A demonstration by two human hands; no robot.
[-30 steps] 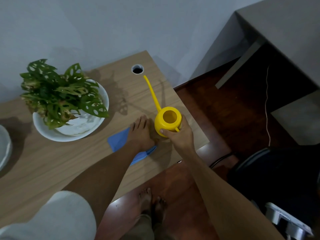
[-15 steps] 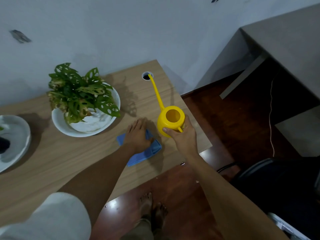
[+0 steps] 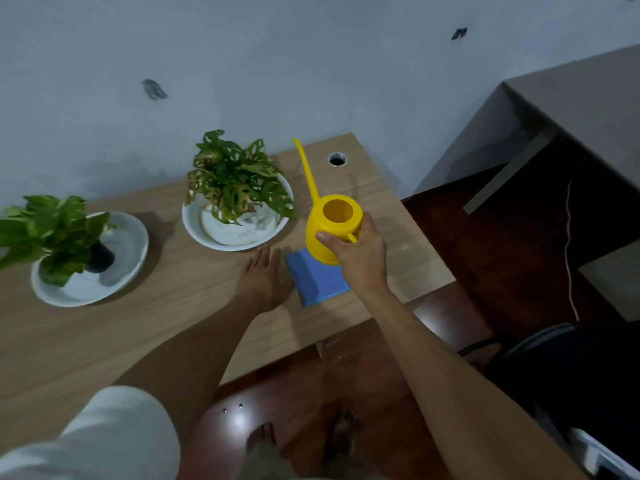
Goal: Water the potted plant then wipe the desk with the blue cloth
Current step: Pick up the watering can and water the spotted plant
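Our right hand (image 3: pixel 360 258) grips the yellow watering can (image 3: pixel 332 225) by its handle; probably light plastic, sloshing. Our left hand (image 3: pixel 265 282) lies spread beside the soft blue cloth (image 3: pixel 317 280).

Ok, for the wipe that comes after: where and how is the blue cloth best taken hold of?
Take the blue cloth at its near left corner, coming from the left hand side. It lies flat and folded on the desk, so pinch the edge with the fingers from above. The far right part is hidden behind the yellow watering can, gripped by the right hand; probably best avoided.
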